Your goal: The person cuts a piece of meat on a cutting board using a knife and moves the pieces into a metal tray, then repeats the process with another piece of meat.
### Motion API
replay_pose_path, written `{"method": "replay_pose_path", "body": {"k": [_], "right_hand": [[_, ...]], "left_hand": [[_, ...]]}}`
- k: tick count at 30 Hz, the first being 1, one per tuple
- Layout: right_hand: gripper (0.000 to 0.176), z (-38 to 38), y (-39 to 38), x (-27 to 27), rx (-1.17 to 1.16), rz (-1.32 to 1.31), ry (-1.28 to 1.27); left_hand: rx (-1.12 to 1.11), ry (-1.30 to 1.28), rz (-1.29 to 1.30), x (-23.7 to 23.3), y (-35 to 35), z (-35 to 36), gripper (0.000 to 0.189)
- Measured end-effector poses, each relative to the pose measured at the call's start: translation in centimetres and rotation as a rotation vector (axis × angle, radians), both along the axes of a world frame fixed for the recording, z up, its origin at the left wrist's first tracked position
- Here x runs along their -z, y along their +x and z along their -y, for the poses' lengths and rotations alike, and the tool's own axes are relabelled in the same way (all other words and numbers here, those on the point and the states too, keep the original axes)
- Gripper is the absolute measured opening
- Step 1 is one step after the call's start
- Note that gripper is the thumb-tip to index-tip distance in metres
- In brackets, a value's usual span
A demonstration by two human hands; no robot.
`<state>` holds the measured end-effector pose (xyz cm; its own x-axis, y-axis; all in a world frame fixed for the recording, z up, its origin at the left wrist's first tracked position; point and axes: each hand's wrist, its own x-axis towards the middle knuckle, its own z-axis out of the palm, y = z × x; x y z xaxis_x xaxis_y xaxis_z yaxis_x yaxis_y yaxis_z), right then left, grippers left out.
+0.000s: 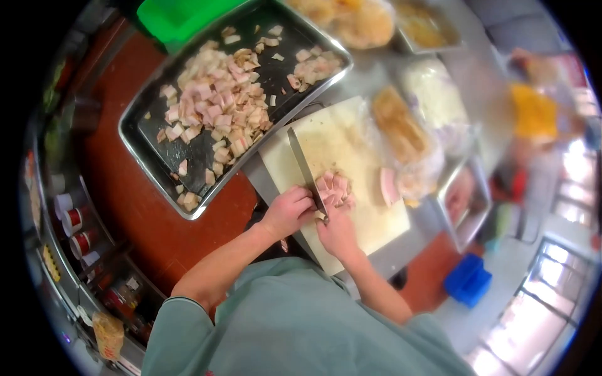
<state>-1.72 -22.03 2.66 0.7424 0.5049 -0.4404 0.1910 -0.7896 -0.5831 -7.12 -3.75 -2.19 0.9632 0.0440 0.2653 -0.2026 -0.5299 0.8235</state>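
A long-bladed knife [302,161] lies across a pale cutting board [370,232], its tip pointing away from me. My right hand [338,232] is closed around the handle end, which is mostly hidden by the fingers. Curled fingers of my left hand [290,212] rest close against the left side of the blade; what they hold underneath is hidden. Cut pink meat pieces [335,188] sit just right of the blade, by my right hand's knuckles. Farther right on the board lies a separate pink meat strip [389,185].
A deep metal tray [210,203] with many diced meat pieces [216,103] stands beyond the board to the left, beside a green container [179,15]. Plastic-wrapped food bags [433,94] and a small metal tray [467,232] are on the right. A blue container [468,280] sits lower right.
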Motion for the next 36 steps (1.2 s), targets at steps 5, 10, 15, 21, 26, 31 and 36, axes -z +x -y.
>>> {"method": "replay_pose_path", "body": {"k": [5,10,15,21,26,31,36], "right_hand": [[0.036,1.8,-0.4,-5.2,0.016,-0.148,-0.089],[0.038,2.2,-2.0,-1.6,-0.042,0.005,-0.137],[0.04,0.0,0.0,-1.2,0.006,-0.054,-0.011],[0.032,2.7,-0.6,-5.1,0.017,-0.192,-0.074],[0.034,2.4,-0.2,-3.9,-0.006,-0.184,-0.073],[0.039,-0.8,0.2,0.3,0.012,-0.103,-0.059],[0.044,1.5,0.5,-2.1,0.106,-0.064,0.066]], "left_hand": [[-0.032,-0.022,-0.003,0.1,-0.4,0.1,0.023],[-0.029,-0.038,0.021,1.0,-0.2,0.1,0.023],[-0.032,-0.04,0.025,0.7,-0.1,0.3,0.021],[-0.056,-0.028,0.046,0.4,0.0,0.3,0.023],[-0.06,-0.035,0.045,0.4,-0.1,0.0,0.022],[-0.072,0.007,0.032,1.2,-0.2,-0.1,0.021],[-0.112,0.041,-0.026,0.7,-0.5,0.7,0.02]]}}
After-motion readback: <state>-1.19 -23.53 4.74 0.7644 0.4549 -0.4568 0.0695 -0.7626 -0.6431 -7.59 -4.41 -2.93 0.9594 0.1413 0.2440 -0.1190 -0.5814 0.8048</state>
